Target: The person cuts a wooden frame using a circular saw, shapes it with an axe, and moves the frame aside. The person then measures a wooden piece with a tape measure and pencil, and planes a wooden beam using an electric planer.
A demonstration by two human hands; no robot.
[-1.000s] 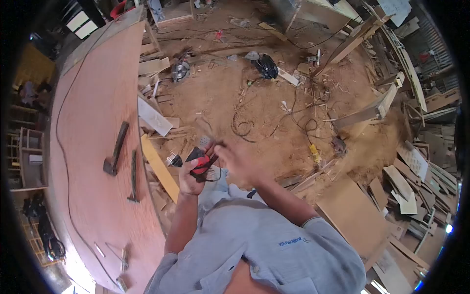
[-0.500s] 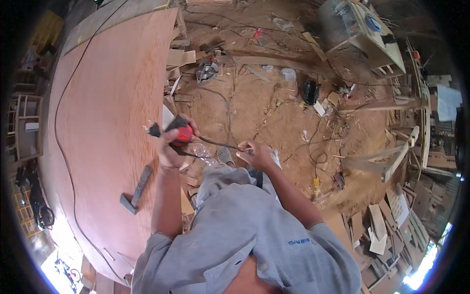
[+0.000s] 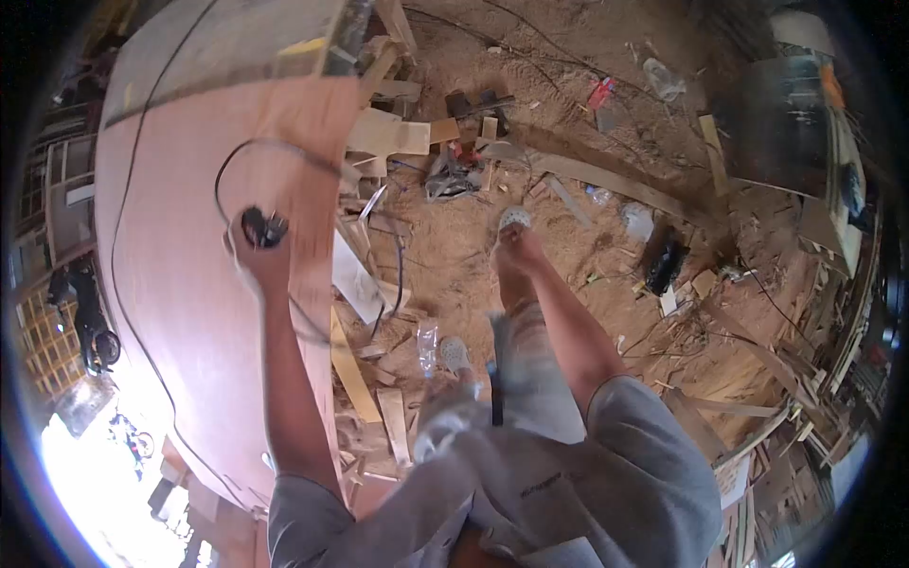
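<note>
My left hand (image 3: 254, 263) is closed around a dark corded power tool (image 3: 264, 228), held over the pinkish plywood sheet (image 3: 189, 312). The tool's round black end faces up, and its exact kind is unclear. From it a black cord (image 3: 222, 170) loops over the sheet and down past the edge. My right hand (image 3: 519, 251) is out over the dirt floor, just below a grey clog (image 3: 514, 219) on my forward foot. Its fingers are curled, and what they hold, if anything, is hidden. The other clog (image 3: 454, 353) is farther back.
Wood offcuts (image 3: 388, 133) and a white board piece (image 3: 357, 276) lie along the sheet's edge. A long plank (image 3: 615, 189) crosses the dirt floor. Beside it are a clear plastic bag (image 3: 637, 221) and a black object (image 3: 667, 260). Scrap wood (image 3: 776, 379) piles up at right.
My left hand has swung the power tool left and up over the plywood. My right hand no longer touches the cord visibly and has moved forward. One foot has stepped ahead, and the hammer is out of sight.
</note>
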